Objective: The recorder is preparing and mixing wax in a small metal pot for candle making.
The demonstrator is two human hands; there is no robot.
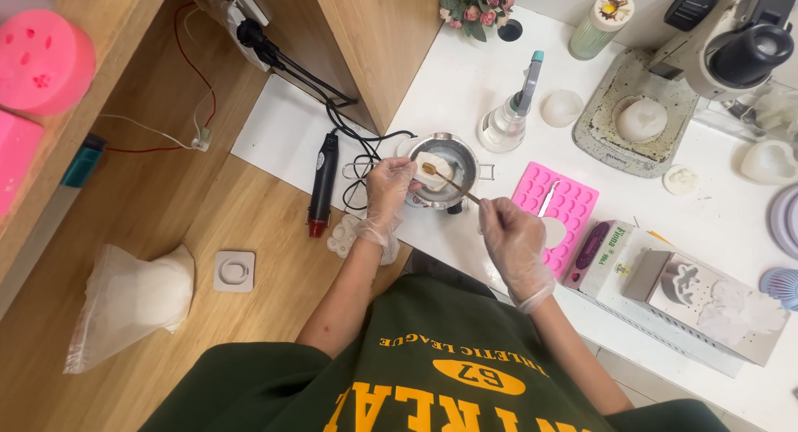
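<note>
Left hand [387, 185] – grips metal pot [446, 159] rim | right hand [509, 235] – pinches wooden stick [450, 182], tip hidden in pot

Shiny metal pot [445, 159]; thin clear plastic gloves, crinkled; pink matt rubbery mould [559, 213]; smooth white counter [465, 83]; wood-grain floor [249, 232].

Both hands, left [387, 191] and right [511, 242], wear thin clear plastic gloves; dark green top with yellow lettering

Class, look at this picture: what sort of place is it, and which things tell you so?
Probably a home craft workbench for casting wax or soap: a metal melting pot holding a white block, a pink silicone mould, and a heat gun.
</note>
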